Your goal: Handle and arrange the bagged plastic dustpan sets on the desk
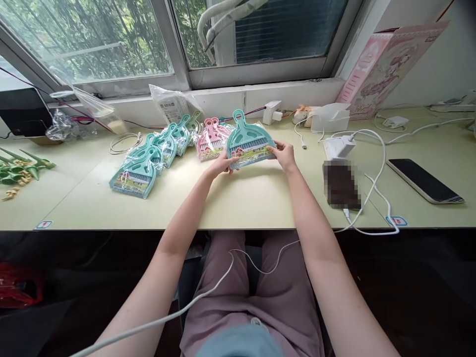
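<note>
Dustpan set (247,141), teal, in clear wrap, held just above the desk (238,198) at its far middle, handle pointing away toward the window, wide mouth edge toward the person; long axis runs near to far. Left hand (222,164) clasps the lower left corner, right hand (284,154) the lower right corner, each grip closed on the wrapped edge with fingers under and thumb on top; the set lies between the two hands, neither nearer than the other. Counts: one set in hand; just behind and left of it a small pink stack (210,139), two handles visible, perhaps three sets, exact number hard to tell; further left a fanned row of teal sets (148,158), about five or six, overlapping so the count is unsure. Right of the hands: one white charger (338,146) with cable, one blurred phone (341,183), one dark phone (424,181) well apart near the right edge. Far left: green plastic pieces (18,171)
</note>
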### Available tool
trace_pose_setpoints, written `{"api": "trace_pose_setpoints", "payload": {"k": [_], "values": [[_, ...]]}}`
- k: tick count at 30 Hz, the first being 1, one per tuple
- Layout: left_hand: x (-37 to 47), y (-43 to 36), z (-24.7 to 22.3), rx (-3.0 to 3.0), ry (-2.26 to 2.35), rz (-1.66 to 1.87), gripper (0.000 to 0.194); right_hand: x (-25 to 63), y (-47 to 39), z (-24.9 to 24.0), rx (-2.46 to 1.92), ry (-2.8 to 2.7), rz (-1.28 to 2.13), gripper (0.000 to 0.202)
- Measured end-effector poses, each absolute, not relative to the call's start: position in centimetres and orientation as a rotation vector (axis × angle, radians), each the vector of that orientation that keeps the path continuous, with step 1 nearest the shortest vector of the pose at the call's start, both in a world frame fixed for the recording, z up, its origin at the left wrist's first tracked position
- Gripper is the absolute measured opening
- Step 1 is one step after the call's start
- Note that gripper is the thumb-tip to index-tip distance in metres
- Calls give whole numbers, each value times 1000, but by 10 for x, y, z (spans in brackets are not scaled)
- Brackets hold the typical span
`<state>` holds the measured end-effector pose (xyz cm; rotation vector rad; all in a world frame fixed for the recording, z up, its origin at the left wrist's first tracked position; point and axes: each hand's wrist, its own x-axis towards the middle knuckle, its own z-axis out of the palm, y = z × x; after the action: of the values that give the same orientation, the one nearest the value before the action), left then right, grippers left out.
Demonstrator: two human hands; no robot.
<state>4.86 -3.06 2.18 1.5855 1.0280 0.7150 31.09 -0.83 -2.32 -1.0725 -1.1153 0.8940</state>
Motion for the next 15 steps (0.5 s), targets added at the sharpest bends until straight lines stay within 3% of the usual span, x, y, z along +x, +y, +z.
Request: {"api": "trace_pose_setpoints", "payload": {"k": [11,15], "values": [[48,-34,21,1533,845,703,71,311,-9,-20,-1142,-972,804,55],[48,-40,27,1568,777,828,72,308,-7,-21,-1126,-985,787,56]]}}
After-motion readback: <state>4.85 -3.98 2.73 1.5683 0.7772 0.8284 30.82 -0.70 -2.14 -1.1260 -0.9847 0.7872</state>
